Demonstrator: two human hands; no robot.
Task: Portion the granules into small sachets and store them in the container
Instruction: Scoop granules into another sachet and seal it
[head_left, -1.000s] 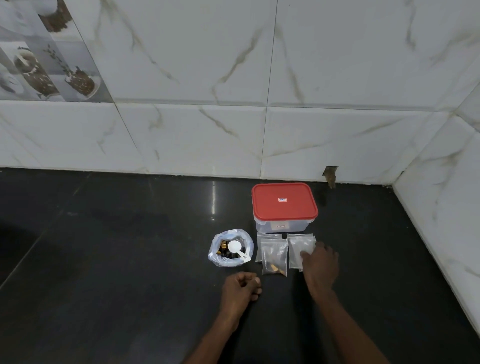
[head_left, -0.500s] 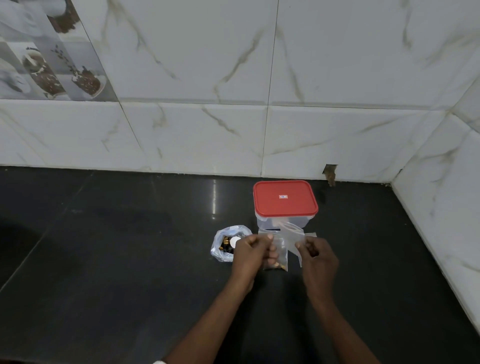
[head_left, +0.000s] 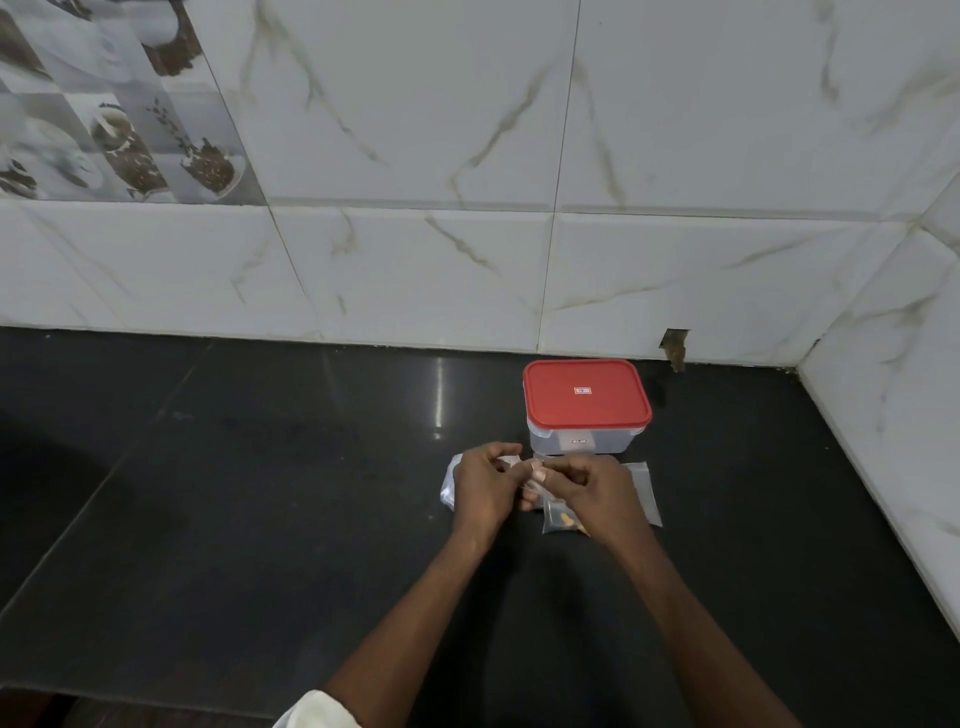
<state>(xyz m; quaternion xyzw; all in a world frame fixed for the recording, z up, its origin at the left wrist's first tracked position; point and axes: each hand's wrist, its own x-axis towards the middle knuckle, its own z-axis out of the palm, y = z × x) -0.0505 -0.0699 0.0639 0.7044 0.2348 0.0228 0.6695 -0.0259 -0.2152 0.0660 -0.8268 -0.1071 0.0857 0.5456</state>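
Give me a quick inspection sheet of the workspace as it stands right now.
Surface: glossy black countertop.
Job's things: container, red lid on; held sachet; lying sachet with granules; clear sachet; granule bag mostly hidden behind left hand.
Clutter: nothing seen.
Hands: left hand and right hand both pinch the held sachet.
Cables: nothing seen.
Surroundings: marble-look wall tiles; chipped gap at wall base.

Both forearms are bare down to the left hand (head_left: 483, 491) and the right hand (head_left: 597, 493). A cream-white cloth sleeve (head_left: 318, 707), softly folded, shows by the left arm's upper end.
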